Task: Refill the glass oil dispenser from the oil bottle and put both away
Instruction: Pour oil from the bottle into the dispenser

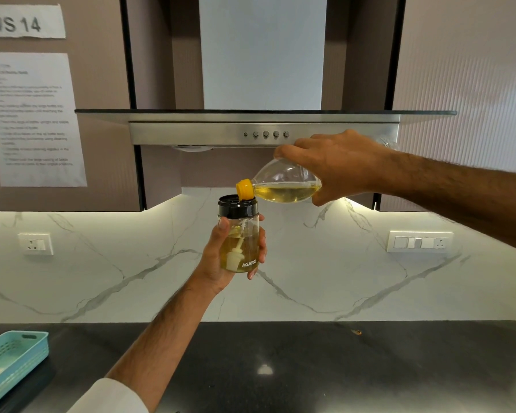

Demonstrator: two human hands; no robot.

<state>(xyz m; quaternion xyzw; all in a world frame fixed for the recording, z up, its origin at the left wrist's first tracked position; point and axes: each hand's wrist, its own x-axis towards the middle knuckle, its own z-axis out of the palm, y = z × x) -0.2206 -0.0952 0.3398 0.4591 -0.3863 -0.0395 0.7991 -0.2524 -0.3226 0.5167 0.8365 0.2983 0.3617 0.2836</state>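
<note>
Glass oil dispenser [241,238], held above the dark counter [310,368], sits upright in my left hand [221,257], fingers curled round it. Just above it, my right hand [337,165] grips the tilted oil bottle [283,184], its yellow spout [245,189] touching the dispenser's black collar [237,207]; I should tip slowly, keeping the spout centred.

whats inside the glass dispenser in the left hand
The glass dispenser, gripped by the left hand, holds yellow oil to roughly two thirds, with a pale brush-like piece on a stem in it. The fingers and the black lid cover the rest.
</note>
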